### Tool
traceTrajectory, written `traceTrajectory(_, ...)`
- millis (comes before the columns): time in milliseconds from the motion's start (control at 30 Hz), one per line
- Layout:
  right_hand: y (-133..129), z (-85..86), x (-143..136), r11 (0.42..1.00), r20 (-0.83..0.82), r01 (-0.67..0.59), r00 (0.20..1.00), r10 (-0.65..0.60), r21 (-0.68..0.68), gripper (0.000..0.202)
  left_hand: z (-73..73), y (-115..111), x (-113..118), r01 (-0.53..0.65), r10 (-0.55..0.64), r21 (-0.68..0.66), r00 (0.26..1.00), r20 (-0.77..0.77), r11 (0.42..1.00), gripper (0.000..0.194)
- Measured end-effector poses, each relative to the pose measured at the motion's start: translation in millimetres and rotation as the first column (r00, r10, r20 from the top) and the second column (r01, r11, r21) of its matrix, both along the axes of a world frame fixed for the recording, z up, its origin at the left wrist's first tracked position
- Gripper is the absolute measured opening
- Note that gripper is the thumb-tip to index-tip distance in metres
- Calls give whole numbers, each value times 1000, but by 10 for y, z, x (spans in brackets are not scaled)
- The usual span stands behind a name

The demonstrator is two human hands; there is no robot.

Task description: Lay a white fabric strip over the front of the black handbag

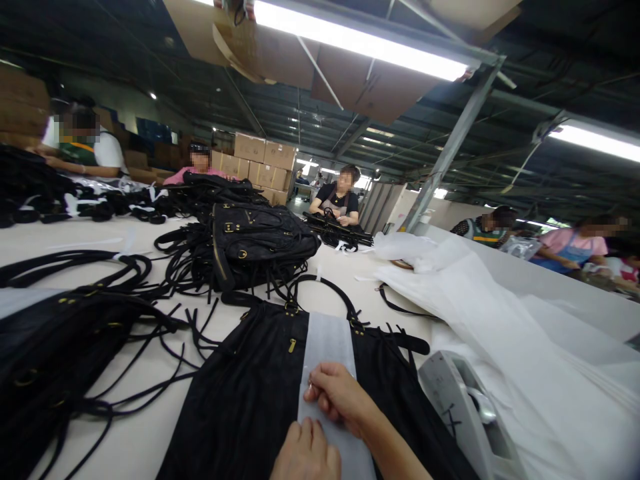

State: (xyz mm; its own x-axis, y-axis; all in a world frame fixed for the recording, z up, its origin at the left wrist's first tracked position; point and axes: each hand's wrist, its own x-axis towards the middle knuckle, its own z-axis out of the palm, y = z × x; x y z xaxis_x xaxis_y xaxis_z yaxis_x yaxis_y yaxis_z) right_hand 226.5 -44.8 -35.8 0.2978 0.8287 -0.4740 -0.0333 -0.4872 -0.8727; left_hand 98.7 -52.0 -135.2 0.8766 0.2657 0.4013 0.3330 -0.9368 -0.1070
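Note:
In front of me a black handbag (240, 393) lies flat, its handle pointing away. A whitish packing strip (327, 333), apparently foam, runs down its middle. My right hand (340, 397) is closed in a pinch above the strip; a small shiny bit shows at the fingertips, too small to name. Close below it, at the bottom edge, my left hand (307, 453) rests its fingers flat across the strip and the black bag, its lower part out of frame. A gold zipper pull (292, 345) shows left of the strip.
A grey tape dispenser (460, 407) stands at right, beside white sheets (530, 333). Another black bag (75, 360) with long straps lies left. Stacked black bags (260, 240) stand ahead. A co-worker (340, 200) handles black items across the white table (145, 427); several others sit around.

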Motion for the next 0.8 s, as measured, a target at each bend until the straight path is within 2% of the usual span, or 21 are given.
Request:
traceTrajectory(267, 28, -82, 38, 997, 82, -2, 997, -5, 77, 17, 18, -27, 5, 1, -4, -60, 999, -39, 998, 17)
traceTrajectory(500, 52, -102, 52, 993, 87, 0, 996, -10, 117, 21, -39, -11, 10, 5, -5, -10, 1000, -19, 1000, 21)
traceTrajectory(567, 24, -62, 88, 990, -2, 18, 1000, -18, 138, 26, -24, -8, 11, 2, -2, -12, 1000, -16, 1000, 20)
traceTrajectory(667, -58, 12, 163, 984, -257, 40, 966, 7, 176, 37, 14, -11, 15, 3, -4, -28, 1000, -28, 1000, 18)
traceTrajectory(733, -111, 42, 186, 991, -363, -12, 930, 60, 133, 38, 38, -18, 19, 2, -3, -39, 1000, -26, 999, 18)
traceTrajectory(800, -134, 45, 161, 995, -351, -90, 931, 99, 41, 30, 59, -26, 21, 3, -4, -54, 1000, -10, 999, 18)
